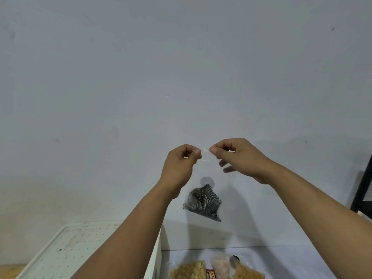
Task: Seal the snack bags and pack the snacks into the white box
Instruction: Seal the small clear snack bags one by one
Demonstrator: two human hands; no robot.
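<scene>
Above the white box (60,248), a clear snack bag (203,198) is being sealed.
Its top strip is pinched by left hand (179,166) and right hand (239,158) (seeds hang below); pressing along remains.

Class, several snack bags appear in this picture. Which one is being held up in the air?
The clear bag of striped seeds, pinched at its top edge by both hands, left hand and right hand. The other bags lie below.

**Around the edges**

A pale grey wall (181,67) with a few dark specks fills most of the frame. A black frame (362,190) stands at the right edge. A strip of wooden floor (10,270) shows lower left.
</scene>
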